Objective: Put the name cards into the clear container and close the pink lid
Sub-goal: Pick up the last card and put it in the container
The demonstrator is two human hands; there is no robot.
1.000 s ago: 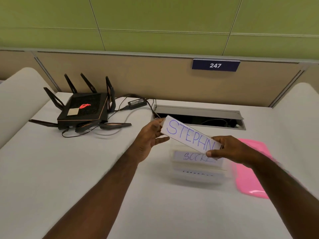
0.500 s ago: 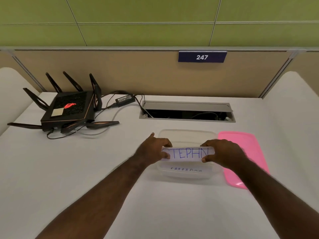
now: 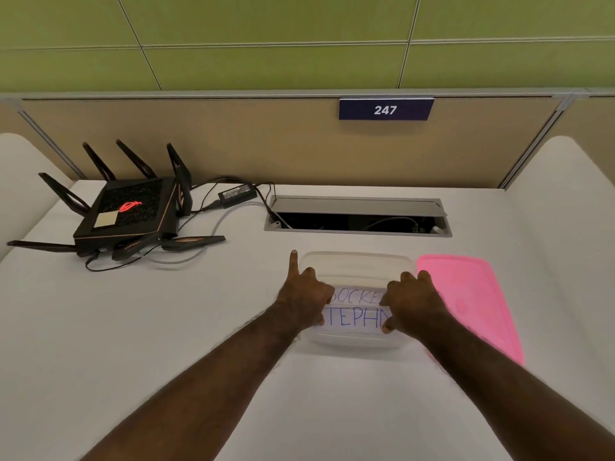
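Note:
A clear container (image 3: 357,261) sits on the white desk in front of me. Inside it lies a white name card (image 3: 357,317) with blue letters "STEPHN", over the near half. Behind it another name card (image 3: 357,296) reading "SOCKE" shows. My left hand (image 3: 304,299) pinches the left end of the near card, index finger pointing away. My right hand (image 3: 412,302) grips its right end. The pink lid (image 3: 472,294) lies flat on the desk, right of the container, partly under my right forearm.
A black router (image 3: 128,211) with several antennas and cables stands at the back left, a power brick (image 3: 237,194) beside it. An open cable hatch (image 3: 357,216) lies behind the container. A tan partition with a "247" sign (image 3: 386,109) closes the back.
Both hands have brought the "STEPHN" card from above the container down into it, toward the near side. The "SOCKE" card behind it now shows.

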